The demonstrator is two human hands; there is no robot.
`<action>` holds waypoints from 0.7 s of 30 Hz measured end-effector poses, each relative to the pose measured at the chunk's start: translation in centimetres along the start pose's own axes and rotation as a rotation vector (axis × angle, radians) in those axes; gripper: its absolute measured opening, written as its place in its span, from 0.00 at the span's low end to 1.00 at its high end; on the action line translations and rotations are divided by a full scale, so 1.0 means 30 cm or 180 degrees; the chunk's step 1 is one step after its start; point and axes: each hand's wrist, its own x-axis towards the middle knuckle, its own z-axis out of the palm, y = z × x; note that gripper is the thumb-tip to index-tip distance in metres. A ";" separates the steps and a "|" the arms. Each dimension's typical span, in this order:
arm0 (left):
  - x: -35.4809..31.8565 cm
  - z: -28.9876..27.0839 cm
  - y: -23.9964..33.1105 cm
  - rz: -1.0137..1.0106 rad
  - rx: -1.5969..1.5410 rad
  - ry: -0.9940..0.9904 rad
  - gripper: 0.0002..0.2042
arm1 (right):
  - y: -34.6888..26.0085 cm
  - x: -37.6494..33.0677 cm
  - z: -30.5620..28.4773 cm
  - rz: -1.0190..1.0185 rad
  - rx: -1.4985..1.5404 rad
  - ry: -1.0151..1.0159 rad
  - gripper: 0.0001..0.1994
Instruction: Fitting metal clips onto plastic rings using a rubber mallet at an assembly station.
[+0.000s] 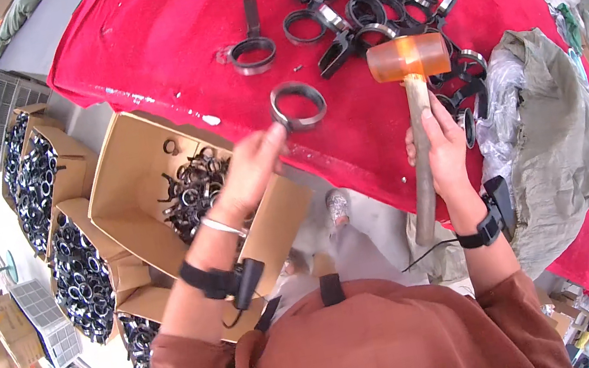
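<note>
Right hand (444, 146) gripping an amber-headed, wooden-handled mallet (409, 63)
Left hand (257, 165)'s pinching a round black-and-silver ring (321, 106); messy black ring-shaped parts (342, 44) at one o'clock on the red-cloth counter (168, 48).

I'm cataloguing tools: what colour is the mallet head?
The mallet head is orange, clearest in the head view.

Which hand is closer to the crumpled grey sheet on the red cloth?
Right: the right hand, holding the mallet, is a short way left of the grey sheet; the left hand, holding a black ring, is much farther left.
</note>
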 end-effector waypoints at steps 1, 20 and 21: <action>-0.029 0.016 -0.064 -0.0081 -0.0014 -0.0062 0.20 | 0.004 -0.035 0.004 0.0011 -0.0009 -0.0036 0.23; 0.027 0.102 -0.228 0.0252 0.0409 0.0126 0.27 | 0.064 -0.305 0.060 -0.1411 -0.3007 -0.0855 0.24; 0.001 0.103 -0.236 0.0317 0.0549 0.0156 0.27 | 0.018 -0.317 0.074 -0.1312 -0.2702 -0.0883 0.24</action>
